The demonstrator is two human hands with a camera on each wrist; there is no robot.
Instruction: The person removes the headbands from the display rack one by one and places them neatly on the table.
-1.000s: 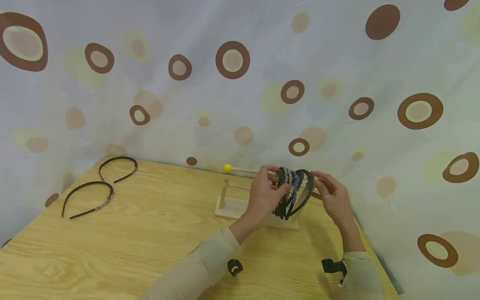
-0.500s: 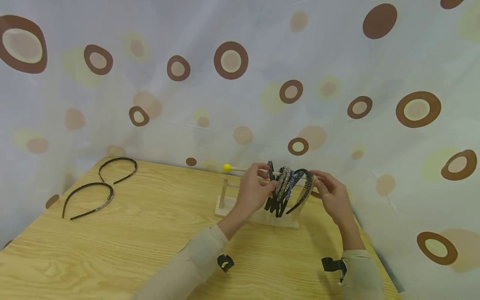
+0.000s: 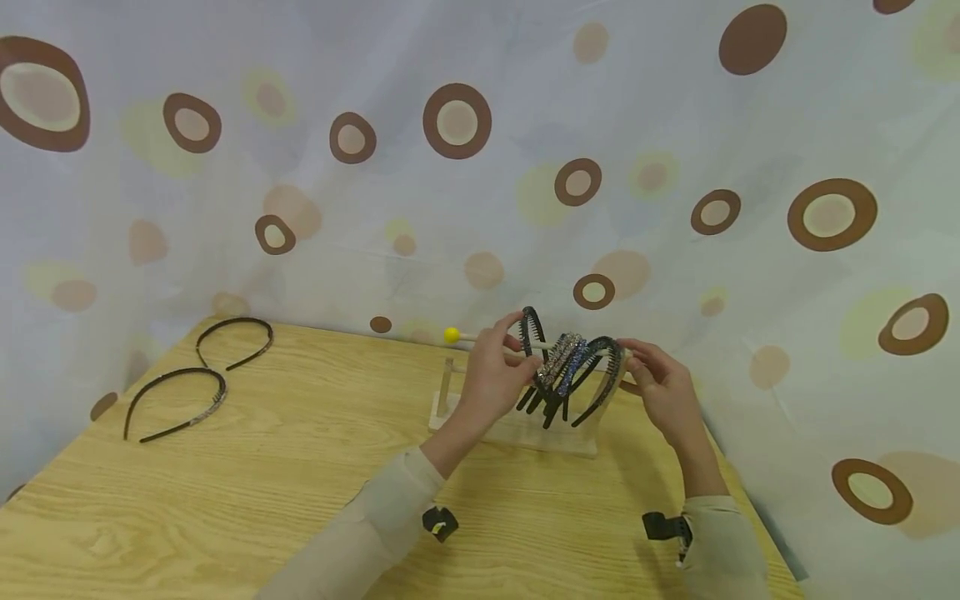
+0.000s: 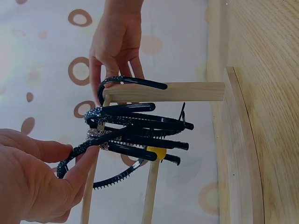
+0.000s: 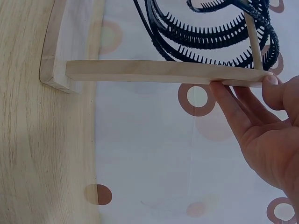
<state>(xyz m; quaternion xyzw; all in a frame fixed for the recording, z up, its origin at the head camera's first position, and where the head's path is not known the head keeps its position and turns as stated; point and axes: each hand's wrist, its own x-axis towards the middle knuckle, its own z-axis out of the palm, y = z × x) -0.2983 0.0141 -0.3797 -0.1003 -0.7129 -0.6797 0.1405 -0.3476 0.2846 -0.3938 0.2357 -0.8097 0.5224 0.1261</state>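
Observation:
My left hand pinches a black toothed headband between thumb and fingers, tilted out from the others on the rack. Several more headbands, with silver and blue sparkles, hang bunched on the upper rod of a wooden rack. A dark headband hangs apart at the right end of the rod. There my right hand grips the top of the rack's end upright, thumb on one side and fingers on the other. In the left wrist view, the headbands overlap and partly hide each other.
Two dark headbands lie on the wood-grain table at the left, one nearer and one behind it. A yellow ball caps the upper rod's left end. A dotted sheet hangs close behind the rack.
My left hand has moved left along the rod, drawing a headband away from the bunch and tilting it. The bunched headbands have spread apart. My right hand stays at the upright.

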